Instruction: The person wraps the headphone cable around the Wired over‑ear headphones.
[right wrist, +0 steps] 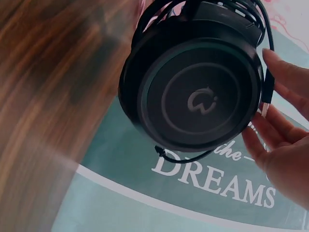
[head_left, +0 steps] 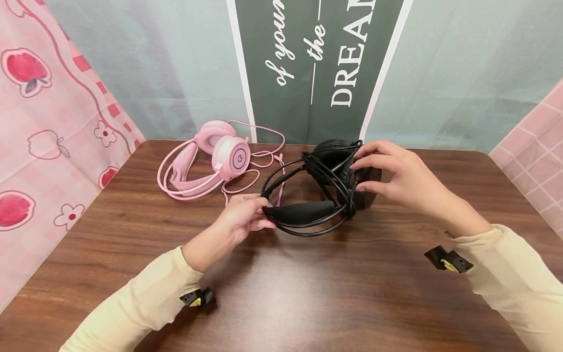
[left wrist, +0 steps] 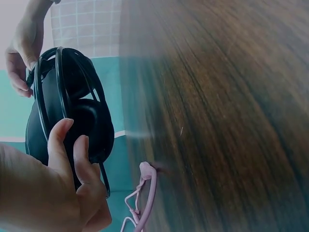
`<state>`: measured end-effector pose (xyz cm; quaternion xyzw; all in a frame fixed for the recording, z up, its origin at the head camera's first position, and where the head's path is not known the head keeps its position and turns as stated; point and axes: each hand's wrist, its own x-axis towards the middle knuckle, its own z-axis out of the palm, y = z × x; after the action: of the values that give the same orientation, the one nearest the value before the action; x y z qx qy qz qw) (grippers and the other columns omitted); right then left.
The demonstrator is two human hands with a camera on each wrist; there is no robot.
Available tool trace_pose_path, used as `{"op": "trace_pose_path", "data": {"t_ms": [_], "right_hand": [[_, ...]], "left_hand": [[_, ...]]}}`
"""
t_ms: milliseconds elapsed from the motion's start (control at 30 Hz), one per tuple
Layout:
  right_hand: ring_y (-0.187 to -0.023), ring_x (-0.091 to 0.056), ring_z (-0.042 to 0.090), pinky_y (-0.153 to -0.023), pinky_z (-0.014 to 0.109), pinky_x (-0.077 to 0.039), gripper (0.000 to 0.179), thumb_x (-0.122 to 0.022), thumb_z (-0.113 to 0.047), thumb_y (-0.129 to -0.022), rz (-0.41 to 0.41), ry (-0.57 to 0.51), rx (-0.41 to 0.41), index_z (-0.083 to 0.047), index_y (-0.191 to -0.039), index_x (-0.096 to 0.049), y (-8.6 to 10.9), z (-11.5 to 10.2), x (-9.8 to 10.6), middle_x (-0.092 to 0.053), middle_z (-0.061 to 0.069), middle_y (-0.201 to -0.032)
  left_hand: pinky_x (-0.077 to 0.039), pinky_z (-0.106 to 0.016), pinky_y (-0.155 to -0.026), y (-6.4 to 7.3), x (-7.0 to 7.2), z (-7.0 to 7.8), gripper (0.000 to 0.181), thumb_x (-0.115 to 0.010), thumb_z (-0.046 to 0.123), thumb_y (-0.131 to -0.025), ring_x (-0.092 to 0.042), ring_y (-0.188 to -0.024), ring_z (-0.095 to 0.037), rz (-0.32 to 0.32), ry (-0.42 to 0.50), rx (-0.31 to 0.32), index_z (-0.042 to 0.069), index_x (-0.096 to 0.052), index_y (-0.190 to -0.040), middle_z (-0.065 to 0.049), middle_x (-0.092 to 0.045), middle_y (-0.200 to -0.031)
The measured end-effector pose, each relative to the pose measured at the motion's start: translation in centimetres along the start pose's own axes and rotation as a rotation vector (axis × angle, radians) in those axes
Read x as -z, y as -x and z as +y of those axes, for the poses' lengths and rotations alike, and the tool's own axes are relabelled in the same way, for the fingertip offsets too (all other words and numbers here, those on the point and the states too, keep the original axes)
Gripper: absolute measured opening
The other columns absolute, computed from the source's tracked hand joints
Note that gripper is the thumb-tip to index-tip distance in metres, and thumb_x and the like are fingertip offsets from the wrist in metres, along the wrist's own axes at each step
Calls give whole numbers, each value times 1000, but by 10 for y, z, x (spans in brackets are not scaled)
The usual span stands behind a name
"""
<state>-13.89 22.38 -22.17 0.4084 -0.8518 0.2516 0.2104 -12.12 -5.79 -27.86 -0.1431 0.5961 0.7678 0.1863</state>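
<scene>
A pair of black headphones (head_left: 303,213) is held up over the table, its cable wound around the band and ear cups. My left hand (head_left: 239,217) grips the headband at its left end, thumb and fingers around it; the left wrist view shows the same hand (left wrist: 72,188) close to the band. On the other side, my right hand (head_left: 396,171) holds the headphones by an ear cup with bent fingers. In the right wrist view that ear cup (right wrist: 200,99) carries a pale logo, and a cable plug (right wrist: 268,87) with a metal tip lies between thumb and fingers.
Pink headphones (head_left: 233,156) lie at the back left of the wooden table (head_left: 281,293), their pink cable (head_left: 264,129) looped beside them near the black pair. A cloth backdrop with lettering (head_left: 316,58) hangs behind the table. A pink printed cloth (head_left: 53,122) hangs at the left.
</scene>
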Motion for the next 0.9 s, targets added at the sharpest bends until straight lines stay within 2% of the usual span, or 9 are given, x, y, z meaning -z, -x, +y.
{"op": "trace_pose_path", "data": {"t_ms": [133,267,433,500,600,800,900], "right_hand": [[-95,-47,21,-69,25,-34,35,-83,0,-57,0,2,-53,-7,-89,-69,3,0,-5,-53,7,-100],[-85,-44,16,-65,22,-34,34,-81,4,-58,-26,6,-112,-6,-89,-70,5,-3,-9,-47,3,-91],[-65,-47,7,-54,17,-41,32,-78,6,-61,-63,-5,-184,-8,-89,-70,6,-6,-13,-52,-3,-84],[-66,-48,7,-53,17,-42,31,-76,8,-63,-71,-24,-203,-7,-88,-70,7,-5,-15,-55,-4,-84],[-67,-48,8,-52,15,-42,28,-74,9,-64,-73,-54,-218,-6,-87,-70,9,-5,-19,-57,-3,-82],[-65,-49,6,-50,14,-40,23,-77,4,-65,-27,-80,-238,-7,-84,-70,14,-4,-26,-56,-4,-76],[-63,-50,5,-51,14,-40,24,-77,4,-65,-4,-81,-248,-7,-84,-69,17,-4,-30,-58,-4,-75]], "left_hand": [[-55,-26,-46,-4,0,-1,9,-47,-10,-80,-59,-56,-15,3,-6,12,-3,-51,-83,-8,-57,-60],[-54,-25,-45,-8,1,-3,9,-46,-10,-80,-59,-54,-15,4,-4,17,-3,-50,-84,-8,-56,-59],[-54,-24,-44,-12,-2,-6,9,-45,-11,-80,-58,-50,-14,14,4,15,-3,-49,-81,-7,-55,-57],[-53,-24,-43,-13,-3,-6,9,-45,-11,-79,-58,-49,-14,21,8,15,-3,-49,-81,-7,-55,-56],[-53,-24,-42,-14,-4,-8,11,-45,-11,-79,-58,-48,-13,30,10,17,-6,-49,-87,-7,-55,-56],[-53,-24,-42,-17,-4,-10,31,-45,-10,-79,-58,-49,-13,49,0,18,-13,-47,-110,-8,-55,-57],[-53,-25,-43,-18,-4,-10,35,-46,-10,-79,-58,-50,-13,50,-8,17,-13,-47,-113,-8,-55,-58]]}}
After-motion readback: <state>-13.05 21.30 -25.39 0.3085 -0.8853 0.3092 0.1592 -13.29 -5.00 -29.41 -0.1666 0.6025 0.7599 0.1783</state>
